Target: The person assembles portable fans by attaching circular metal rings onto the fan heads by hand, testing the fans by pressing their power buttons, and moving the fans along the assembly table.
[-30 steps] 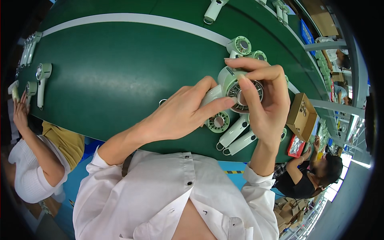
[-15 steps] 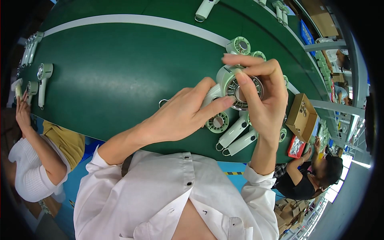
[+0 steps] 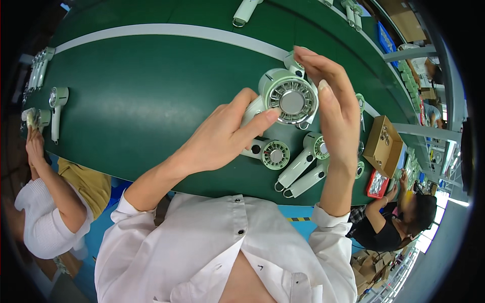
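A pale green and white handheld fan (image 3: 292,102) is held over the green tabletop (image 3: 146,101). Its round grille with a silver rim faces up. My left hand (image 3: 214,135) grips the handle, the thumb pressing at the lower edge of the fan head. Beside the head's right side, my right hand (image 3: 341,111) is open with fingers curved and apart, holding nothing. Below lie more fans: one (image 3: 276,154) close to my left fingers, and two (image 3: 297,170) (image 3: 309,182) slanting near the table's front edge. Another fan (image 3: 294,63) is partly hidden behind the held one.
A pale strip (image 3: 166,29) curves across the table. At right stand an open cardboard box (image 3: 375,139) and a red tray (image 3: 371,187). Far left, a co-worker's hands (image 3: 34,146) work near a standing fan (image 3: 57,108). Another co-worker (image 3: 386,222) sits at right.
My right hand has come off the fan head and moved slightly right, its fingers opening. The fan has shifted a little left and up in my left hand, showing its whole grille.
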Demonstrator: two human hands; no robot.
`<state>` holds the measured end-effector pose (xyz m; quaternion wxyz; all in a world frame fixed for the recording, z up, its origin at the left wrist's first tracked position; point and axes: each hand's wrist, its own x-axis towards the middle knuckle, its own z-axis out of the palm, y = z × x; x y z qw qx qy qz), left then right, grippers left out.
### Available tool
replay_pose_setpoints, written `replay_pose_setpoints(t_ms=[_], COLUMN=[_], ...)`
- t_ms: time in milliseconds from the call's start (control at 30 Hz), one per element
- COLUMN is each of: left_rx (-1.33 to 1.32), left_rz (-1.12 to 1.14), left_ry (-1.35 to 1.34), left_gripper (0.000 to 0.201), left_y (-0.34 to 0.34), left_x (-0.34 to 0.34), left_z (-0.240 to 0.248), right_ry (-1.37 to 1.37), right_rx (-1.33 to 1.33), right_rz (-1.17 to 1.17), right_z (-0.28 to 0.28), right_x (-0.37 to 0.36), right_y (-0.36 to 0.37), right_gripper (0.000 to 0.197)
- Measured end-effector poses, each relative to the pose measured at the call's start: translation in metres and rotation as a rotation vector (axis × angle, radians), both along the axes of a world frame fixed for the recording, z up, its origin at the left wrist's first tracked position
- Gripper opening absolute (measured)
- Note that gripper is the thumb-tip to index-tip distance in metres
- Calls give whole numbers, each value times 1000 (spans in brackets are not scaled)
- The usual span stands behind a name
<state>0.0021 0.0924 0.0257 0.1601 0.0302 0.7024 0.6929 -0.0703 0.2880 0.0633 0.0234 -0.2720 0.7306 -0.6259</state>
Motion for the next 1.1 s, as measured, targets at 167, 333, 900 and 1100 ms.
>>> replay_pose_setpoints(t_ms=[167, 333, 900, 1100], left_rx=[32, 3, -225, -202], left_rz=[8, -8, 19, 36], left_ry=[4, 0, 219, 218], left_gripper=[49, 49, 44, 43], left_y=[-4, -3, -11, -11], left_x=[0, -1, 9, 9], left_z=[-2, 0, 4, 0], right_ry=[-323, -463, -279, -359], right_rx=[198, 65, 78, 45], right_rz=[166, 147, 121, 101], right_z=[2, -2, -4, -7], right_x=[13, 14, 19, 18], right_y=[12, 7, -4, -6], right_gripper=[75, 79, 68, 61])
